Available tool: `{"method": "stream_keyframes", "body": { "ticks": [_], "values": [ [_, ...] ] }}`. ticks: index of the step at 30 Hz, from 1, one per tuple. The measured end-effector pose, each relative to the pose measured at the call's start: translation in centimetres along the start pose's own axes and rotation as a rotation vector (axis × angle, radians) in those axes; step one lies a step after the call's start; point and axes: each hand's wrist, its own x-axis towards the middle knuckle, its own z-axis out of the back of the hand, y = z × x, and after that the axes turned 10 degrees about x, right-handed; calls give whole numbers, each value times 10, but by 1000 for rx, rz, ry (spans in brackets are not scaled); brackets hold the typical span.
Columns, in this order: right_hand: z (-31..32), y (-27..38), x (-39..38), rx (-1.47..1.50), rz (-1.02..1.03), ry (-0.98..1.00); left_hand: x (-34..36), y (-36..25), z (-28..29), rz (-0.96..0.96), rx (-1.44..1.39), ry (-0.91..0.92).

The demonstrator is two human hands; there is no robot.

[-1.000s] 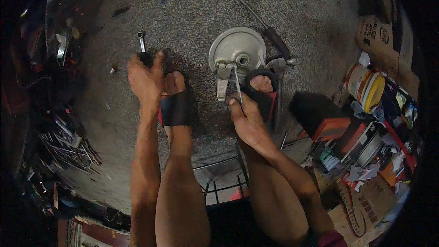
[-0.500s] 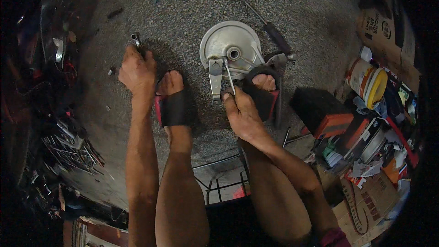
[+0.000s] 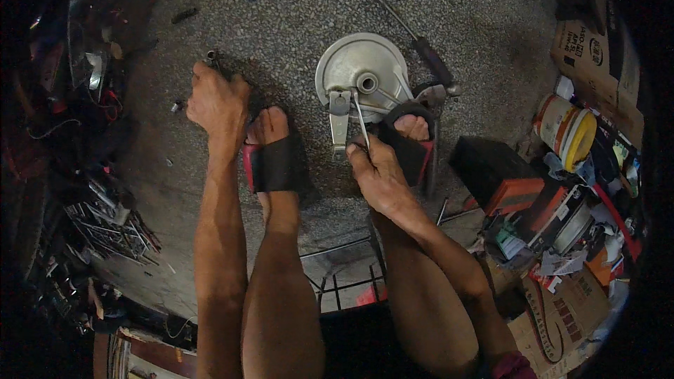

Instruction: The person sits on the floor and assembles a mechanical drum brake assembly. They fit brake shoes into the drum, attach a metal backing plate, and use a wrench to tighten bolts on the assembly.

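A round silver brake plate [image 3: 351, 63] with a hub hole and a flat metal lever arm [image 3: 338, 126] lies on the speckled floor between my feet. My right hand [image 3: 382, 179] is closed on a thin, straight silver tool [image 3: 361, 119] whose far end meets the plate beside the top of the lever arm. The tool's grip end is hidden in my fingers. To the left, my left hand [image 3: 217, 102] is closed round a metal tool with a round, socket-like end [image 3: 212, 56], held low over the floor. A small metal piece [image 3: 175, 107] lies beside that hand.
A dark-handled screwdriver [image 3: 432, 60] lies beyond the plate. My sandalled feet [image 3: 270, 130] flank the work. On the right are a black-and-orange box [image 3: 498, 175], a yellow-rimmed tub [image 3: 569, 126] and cardboard [image 3: 576, 316]. Metal tools and parts [image 3: 112, 224] crowd the left.
The whole view has shifted slightly. The tool end in my left hand shows at a slightly different angle. My right hand keeps its hold, with the tool against the plate.
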Motion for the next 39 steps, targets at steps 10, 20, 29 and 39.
{"method": "stream_keyframes", "body": {
  "ticks": [10, 20, 29, 39],
  "values": [
    [7, 21, -3, 33, -12, 14, 0, 4, 2, 108, -197, 59],
    [6, 26, -4, -29, 51, -16, -18, 22, -13, -58, -568, -35],
    [3, 21, -3, -18, 43, -17, -69, -3, 33, 112, -1026, 651],
    [7, 18, 0, 31, -20, 43, -75, -26, 50, 79, -1022, 740]
  ]
}}
